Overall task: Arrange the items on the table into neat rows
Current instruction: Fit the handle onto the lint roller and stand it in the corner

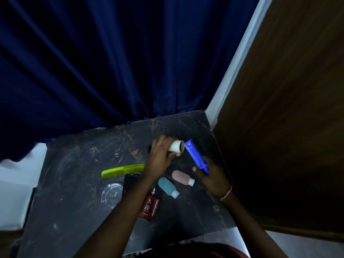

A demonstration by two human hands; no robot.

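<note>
On the dark marble table (78, 183) my left hand (161, 153) grips a cream cardboard tube (176, 146), its open end facing right. My right hand (212, 175) holds a blue plastic roller handle (195, 156) slanted up-left, its top close to the tube's mouth. Between my forearms lie a pink squeeze bottle (181, 176) and a teal squeeze bottle (167, 186), both caps pointing down-right. A red perfume bottle (149, 206) lies beside my left forearm. A green comb (122, 170) lies to the left, with a clear glass dish (111, 194) below it.
A dark flat object (130, 181) sits partly under my left forearm. A navy curtain (111, 62) hangs along the table's far edge. A brown wooden panel (288, 127) borders the right side. The table's left half holds only scratches.
</note>
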